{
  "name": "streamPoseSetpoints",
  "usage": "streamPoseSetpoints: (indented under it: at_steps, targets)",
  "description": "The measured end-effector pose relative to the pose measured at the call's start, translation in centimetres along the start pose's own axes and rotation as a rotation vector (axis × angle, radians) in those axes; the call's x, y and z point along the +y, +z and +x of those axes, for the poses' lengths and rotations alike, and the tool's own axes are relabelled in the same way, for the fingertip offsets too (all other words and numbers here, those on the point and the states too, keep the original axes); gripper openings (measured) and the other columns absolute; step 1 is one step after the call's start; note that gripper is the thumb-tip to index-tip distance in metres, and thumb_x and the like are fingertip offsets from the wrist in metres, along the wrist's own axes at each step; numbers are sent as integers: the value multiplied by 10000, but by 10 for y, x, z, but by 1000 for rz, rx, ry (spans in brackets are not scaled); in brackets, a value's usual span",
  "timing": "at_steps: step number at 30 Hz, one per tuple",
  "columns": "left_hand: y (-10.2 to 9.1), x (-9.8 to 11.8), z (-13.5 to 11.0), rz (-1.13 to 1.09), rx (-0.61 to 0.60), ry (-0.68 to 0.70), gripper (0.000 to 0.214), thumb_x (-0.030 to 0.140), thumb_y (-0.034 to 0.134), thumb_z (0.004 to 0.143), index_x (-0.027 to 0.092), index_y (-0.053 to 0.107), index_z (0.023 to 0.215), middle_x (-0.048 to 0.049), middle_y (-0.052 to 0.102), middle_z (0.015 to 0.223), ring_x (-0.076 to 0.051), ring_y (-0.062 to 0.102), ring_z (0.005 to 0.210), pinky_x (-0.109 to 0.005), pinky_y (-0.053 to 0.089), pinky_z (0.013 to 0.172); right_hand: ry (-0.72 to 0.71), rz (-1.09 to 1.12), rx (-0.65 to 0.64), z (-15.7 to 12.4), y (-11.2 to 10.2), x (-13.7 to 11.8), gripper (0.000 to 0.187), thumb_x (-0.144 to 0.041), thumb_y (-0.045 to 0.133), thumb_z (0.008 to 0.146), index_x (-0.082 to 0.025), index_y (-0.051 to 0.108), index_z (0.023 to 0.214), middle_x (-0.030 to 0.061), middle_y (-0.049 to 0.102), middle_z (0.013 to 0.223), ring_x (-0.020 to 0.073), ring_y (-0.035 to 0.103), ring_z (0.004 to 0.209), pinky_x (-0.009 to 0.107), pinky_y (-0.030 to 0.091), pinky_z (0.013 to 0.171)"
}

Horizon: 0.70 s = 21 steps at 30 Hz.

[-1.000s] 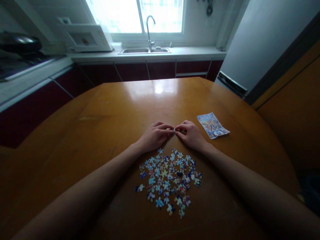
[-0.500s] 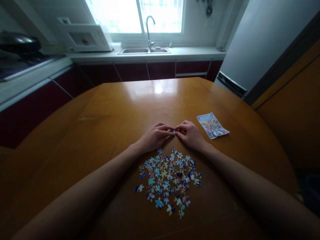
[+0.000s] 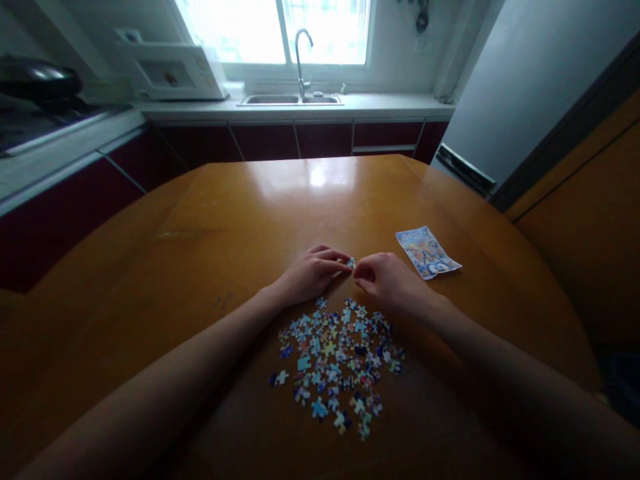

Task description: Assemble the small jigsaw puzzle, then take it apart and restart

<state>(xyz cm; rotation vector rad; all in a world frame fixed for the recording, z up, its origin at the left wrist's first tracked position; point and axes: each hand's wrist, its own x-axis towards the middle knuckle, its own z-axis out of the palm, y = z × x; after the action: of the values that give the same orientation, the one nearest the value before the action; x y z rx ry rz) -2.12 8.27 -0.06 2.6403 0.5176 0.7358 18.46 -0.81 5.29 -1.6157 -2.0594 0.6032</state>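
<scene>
A glossy wooden table carries scattered puzzle pieces and what looks like a printed picture card.

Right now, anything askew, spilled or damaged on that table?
Nothing stands out. The loose puzzle pieces lie scattered on the table, the picture card lies flat at an angle, and the left hand pinches one small piece.

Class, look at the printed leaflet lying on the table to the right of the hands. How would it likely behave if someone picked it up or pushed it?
The leaflet looks thin and flat, so probably light and floppy. On the glossy table a push would likely slide it. It cannot roll or tip.
</scene>
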Motion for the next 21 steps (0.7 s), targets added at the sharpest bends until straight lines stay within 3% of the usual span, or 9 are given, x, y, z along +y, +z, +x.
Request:
streamPoseSetpoints:
  at_steps: [6, 10, 21]
  targets:
    - [2, -1, -1, 6, -1, -7, 256, 208, 550, 995, 296, 772, 1089, -23, 741, 1191, -218, 618, 1060, -429, 510, 965, -36, -230, -206, -15, 0, -10, 112, -145, 698, 765, -225, 734, 695, 29, 671, 680, 122, 498, 552, 297, 275, 534]
    - [2, -1, -1, 4, -1, -6, 246, 217, 554, 998, 289, 771, 1088, -29, 738, 1201, -218, 621, 1062, -431, 510, 959, -17, -286, -278, -17, 0, -9, 71, -190, 784, 709, -223, 721, 708, 30, 667, 700, 132, 499, 576, 299, 261, 540]
    - [2, -3, -1, 7, 10, 9, 238, 227, 557, 998, 286, 773, 1080, -21, 739, 1197, -217, 617, 1046, -421, 510, 947, 25, -258, -283, -10, -8, 1, 202, -71, 640, 768, -222, 725, 870, 47, 706, 873, 164, 584, 728, 297, 343, 624]
